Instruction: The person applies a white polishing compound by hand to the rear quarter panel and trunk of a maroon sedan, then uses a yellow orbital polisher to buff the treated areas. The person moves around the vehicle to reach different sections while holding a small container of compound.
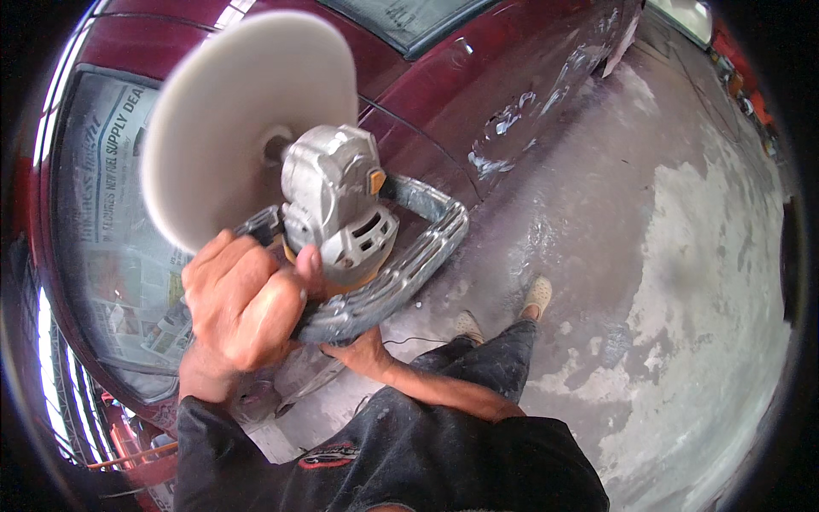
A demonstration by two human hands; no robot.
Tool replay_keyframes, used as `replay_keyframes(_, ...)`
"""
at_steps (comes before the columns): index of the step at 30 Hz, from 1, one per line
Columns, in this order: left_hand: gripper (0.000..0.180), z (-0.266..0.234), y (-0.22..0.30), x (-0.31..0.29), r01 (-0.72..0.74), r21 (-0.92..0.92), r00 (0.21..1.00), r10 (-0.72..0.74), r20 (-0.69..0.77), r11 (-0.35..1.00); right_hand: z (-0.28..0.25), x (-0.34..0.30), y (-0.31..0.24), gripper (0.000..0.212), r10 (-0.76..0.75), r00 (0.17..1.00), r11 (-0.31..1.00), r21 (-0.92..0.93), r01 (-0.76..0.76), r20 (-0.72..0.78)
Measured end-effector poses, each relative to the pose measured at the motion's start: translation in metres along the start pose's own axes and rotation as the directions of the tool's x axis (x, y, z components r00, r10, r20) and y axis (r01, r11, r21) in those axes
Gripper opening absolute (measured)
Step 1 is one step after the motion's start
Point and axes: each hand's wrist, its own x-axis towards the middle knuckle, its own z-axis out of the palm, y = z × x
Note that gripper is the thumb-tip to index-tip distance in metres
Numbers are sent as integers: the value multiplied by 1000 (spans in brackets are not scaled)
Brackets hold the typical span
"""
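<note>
A car polisher (337, 192) with a silver head and a dark loop handle (426, 247) is raised in front of me. Its wide white buffing pad (230, 111) looks blurred and faces the maroon car (418, 94). My left hand (243, 299) is closed around the left side of the loop handle, thumb toward the tool's body. Lower down, my right hand (363, 352) grips the polisher's rear part; the handle and my left hand hide most of its fingers. White smears (503, 136) mark the car's side to the right of the pad.
Newspaper (119, 205) covers a car window at the left. A cord (409, 341) runs near my legs. My feet in light clogs (537, 294) stand on the patchy grey floor (665, 299), which looks wet in places. Red objects (751, 94) line the far right.
</note>
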Motion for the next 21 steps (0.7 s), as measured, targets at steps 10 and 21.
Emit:
replay_keyframes(10, 40, 46, -15, 73, -105, -10, 992, 104, -67, 994, -37, 41, -35, 94, -31, 989, 998, 44, 37, -143)
replay_keyframes(21, 39, 28, -3, 47, -29, 4, 997, 30, -67, 1000, -24, 19, -34, 89, -23, 990, 996, 78, 35, -142)
